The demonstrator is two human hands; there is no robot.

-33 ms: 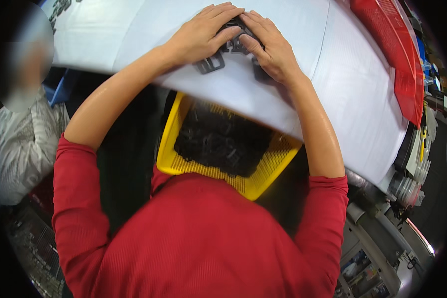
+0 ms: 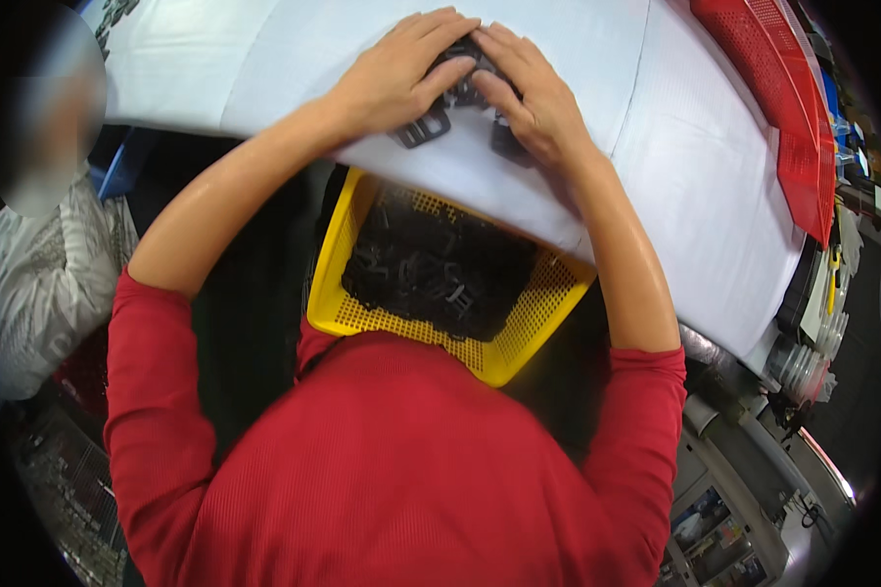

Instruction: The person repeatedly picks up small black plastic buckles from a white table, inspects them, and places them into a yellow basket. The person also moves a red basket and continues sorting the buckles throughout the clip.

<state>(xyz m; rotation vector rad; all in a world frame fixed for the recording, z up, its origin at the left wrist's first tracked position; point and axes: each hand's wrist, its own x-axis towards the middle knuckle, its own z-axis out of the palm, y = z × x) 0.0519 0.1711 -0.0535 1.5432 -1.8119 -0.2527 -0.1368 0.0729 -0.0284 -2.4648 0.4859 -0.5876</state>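
Observation:
My left hand [image 2: 398, 73] and my right hand [image 2: 541, 98] lie on the white tabletop, fingers stretched forward, fingertips nearly meeting. Between them, partly hidden under the thumbs and fingers, is a small heap of black plastic buckles [image 2: 467, 90]. One slotted buckle [image 2: 424, 127] pokes out beside the heel of my left hand, and another dark piece [image 2: 508, 143] sits against the inner side of my right palm. Both hands cup round the heap with neither closed on a piece. Below the table edge, in front of my body, a yellow perforated basket [image 2: 337, 293] holds many similar black pieces [image 2: 440, 264].
Red perforated baskets [image 2: 798, 147] stand at the table's right side. More dark pieces [image 2: 117, 14] lie at the far left of the white table [image 2: 695, 210]. A person in a pale sleeve [image 2: 54, 284] is at the left. Clear round containers [image 2: 806, 370] are beyond the right edge.
The buckles by my palms have shifted slightly to the right and down. The yellow basket appears a little higher in view. My hands stay almost in place.

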